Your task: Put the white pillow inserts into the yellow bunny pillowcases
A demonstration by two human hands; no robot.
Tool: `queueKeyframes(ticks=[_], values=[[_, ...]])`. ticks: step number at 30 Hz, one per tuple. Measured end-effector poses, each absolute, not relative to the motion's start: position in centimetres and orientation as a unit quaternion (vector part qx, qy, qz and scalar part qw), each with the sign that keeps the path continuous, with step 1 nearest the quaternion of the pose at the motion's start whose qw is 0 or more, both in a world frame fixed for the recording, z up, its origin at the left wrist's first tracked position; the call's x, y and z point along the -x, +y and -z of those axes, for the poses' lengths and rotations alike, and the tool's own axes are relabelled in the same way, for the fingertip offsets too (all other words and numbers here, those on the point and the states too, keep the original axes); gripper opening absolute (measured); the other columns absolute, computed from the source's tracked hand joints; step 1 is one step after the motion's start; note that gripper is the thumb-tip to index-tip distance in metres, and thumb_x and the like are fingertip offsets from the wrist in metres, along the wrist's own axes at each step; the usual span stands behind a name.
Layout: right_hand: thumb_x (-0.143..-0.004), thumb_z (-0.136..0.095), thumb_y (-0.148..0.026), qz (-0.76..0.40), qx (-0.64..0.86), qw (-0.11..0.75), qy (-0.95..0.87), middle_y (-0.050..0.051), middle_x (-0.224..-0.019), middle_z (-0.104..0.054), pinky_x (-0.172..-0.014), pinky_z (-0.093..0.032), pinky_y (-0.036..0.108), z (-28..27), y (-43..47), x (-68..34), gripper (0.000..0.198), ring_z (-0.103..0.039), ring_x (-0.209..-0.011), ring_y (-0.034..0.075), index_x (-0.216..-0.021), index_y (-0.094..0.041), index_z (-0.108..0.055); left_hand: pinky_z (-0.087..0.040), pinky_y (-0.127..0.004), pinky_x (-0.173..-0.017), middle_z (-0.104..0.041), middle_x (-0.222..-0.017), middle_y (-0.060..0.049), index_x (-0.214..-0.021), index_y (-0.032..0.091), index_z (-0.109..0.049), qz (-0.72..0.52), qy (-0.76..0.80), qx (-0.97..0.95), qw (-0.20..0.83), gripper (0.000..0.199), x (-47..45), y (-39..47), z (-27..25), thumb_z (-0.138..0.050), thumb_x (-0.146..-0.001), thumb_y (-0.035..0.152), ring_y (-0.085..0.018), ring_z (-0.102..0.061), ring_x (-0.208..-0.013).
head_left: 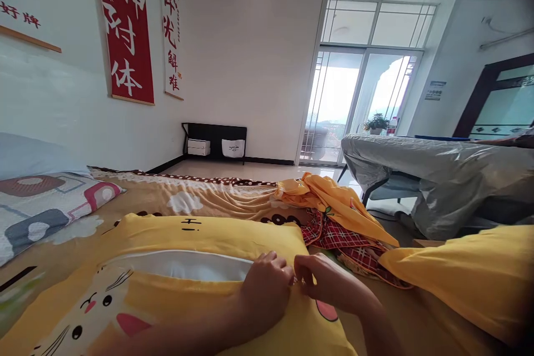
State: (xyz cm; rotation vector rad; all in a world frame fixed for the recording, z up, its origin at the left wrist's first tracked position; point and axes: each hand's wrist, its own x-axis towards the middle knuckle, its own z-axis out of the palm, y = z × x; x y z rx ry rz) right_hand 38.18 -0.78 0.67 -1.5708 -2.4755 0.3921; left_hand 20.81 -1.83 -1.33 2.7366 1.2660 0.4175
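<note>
Hands are pinching, left hand [267,283] and right hand [323,281], the yellow cat-print pillowcase [175,267] at its opening, perhaps working a zipper over the white pillow insert [187,264].

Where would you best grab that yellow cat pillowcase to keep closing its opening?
Probably at the yellow pillowcase edge beside the gap showing the white pillow, coming from the near side. Left hand and right hand already pinch there, where the fabric edge is loose enough to grip.

red banner [125,28]: 神 附 体 | white scroll [170,33]: 牌 解 难 | wall [20,15]: 好牌
</note>
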Motion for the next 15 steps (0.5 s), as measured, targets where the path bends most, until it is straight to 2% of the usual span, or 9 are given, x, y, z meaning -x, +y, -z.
queueKeyframes(ticks=[4, 9, 12, 15], values=[[-0.061, -0.054, -0.009, -0.135, 0.522, 0.101, -0.836, -0.002, -0.068, -0.064, -0.059, -0.03, 0.022, -0.5, -0.6, -38.1, 0.012, -0.048, -0.064, 0.011, -0.065, -0.018, -0.061, -0.044, -0.037, -0.083, -0.065, -0.095, -0.007, -0.091, 0.018, -0.065, -0.144, 0.36, -0.922, 0.008, 0.02, -20.4, -2.3, 2.0, -0.047, -0.083, 0.019, -0.022, -0.054, -0.091], [-0.058, -0.055, -0.008, -0.156, 0.513, 0.099, -0.838, -0.004, -0.061, -0.061, -0.058, -0.03, 0.02, -0.3, -0.6, -38.1, 0.012, -0.046, -0.06, 0.009, -0.061, -0.018, -0.062, -0.044, -0.029, -0.078, -0.066, -0.072, -0.003, -0.069, 0.021, -0.069, -0.175, 0.375, -0.907, 0.073, 0.015, -20.1, -2.2, 1.7, -0.055, -0.073, 0.021, -0.017, -0.056, -0.077], [-0.057, -0.055, -0.006, -0.147, 0.524, 0.098, -0.833, -0.003, -0.063, -0.063, -0.058, -0.031, 0.02, -0.3, -0.7, -38.0, 0.015, -0.048, -0.063, 0.01, -0.06, -0.017, -0.065, -0.047, -0.029, -0.073, -0.07, -0.074, -0.003, -0.082, 0.023, -0.072, -0.155, 0.414, -0.889, 0.122, 0.023, -20.7, -1.7, 0.5, -0.05, -0.076, 0.021, -0.018, -0.061, -0.074], [-0.058, -0.055, -0.006, -0.143, 0.524, 0.095, -0.834, -0.002, -0.064, -0.065, -0.059, -0.033, 0.02, -0.2, -0.6, -38.0, 0.017, -0.05, -0.063, 0.01, -0.06, -0.017, -0.067, -0.05, -0.034, -0.075, -0.073, -0.089, -0.008, -0.092, 0.023, -0.073, -0.115, 0.457, -0.872, 0.134, 0.025, -21.6, -1.1, -0.4, -0.052, -0.078, 0.029, -0.024, -0.066, -0.085]])
